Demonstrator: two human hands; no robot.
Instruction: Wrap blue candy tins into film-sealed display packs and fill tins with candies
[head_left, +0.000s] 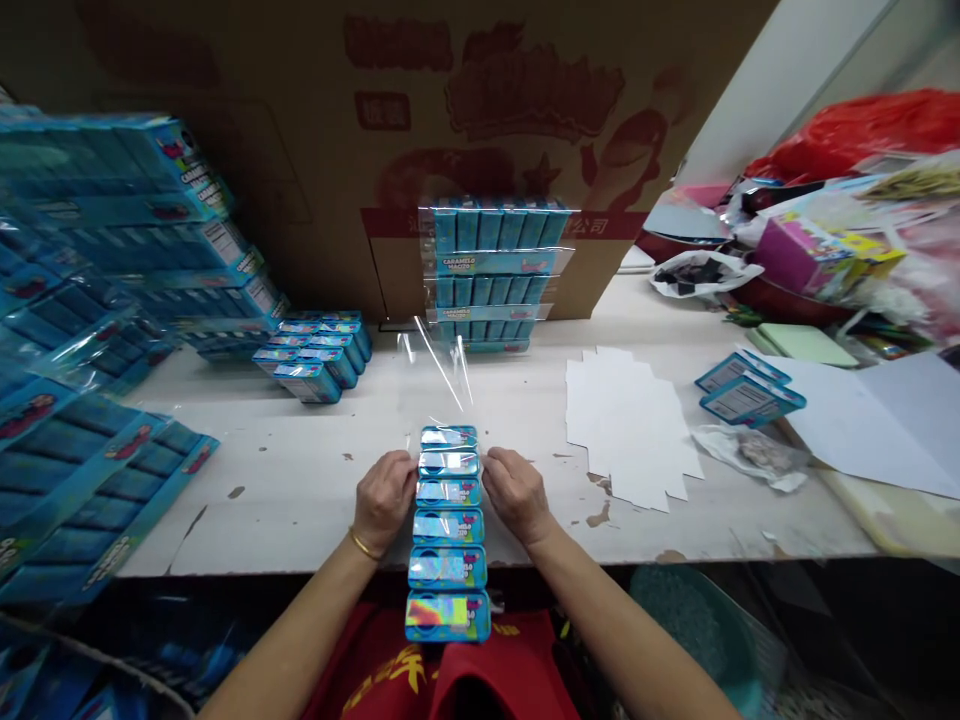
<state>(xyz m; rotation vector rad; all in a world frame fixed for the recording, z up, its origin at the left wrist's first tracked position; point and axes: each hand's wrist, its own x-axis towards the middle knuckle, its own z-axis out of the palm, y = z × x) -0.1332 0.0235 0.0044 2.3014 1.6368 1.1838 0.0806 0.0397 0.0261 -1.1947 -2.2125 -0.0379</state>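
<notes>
A row of small blue tins [448, 526] runs from the table edge toward my body inside a clear plastic bag [435, 375], whose loose end lies flat on the table beyond the row. On the left of the row, my left hand [385, 500], with a gold bangle at the wrist, is closed with thumb and finger pinching the bag's side. My right hand [517, 495] is closed the same way on the opposite side. The near tins overhang the table edge above my lap. What lies under the fingertips is partly hidden.
Wrapped packs stand stacked at the left [187, 220] and against a big carton [300, 130]. Loose blue boxes [315, 360] sit left of centre. White card sheets [630, 425], flat blue cards [750, 388] and cluttered bowls and bags [810, 250] are at right.
</notes>
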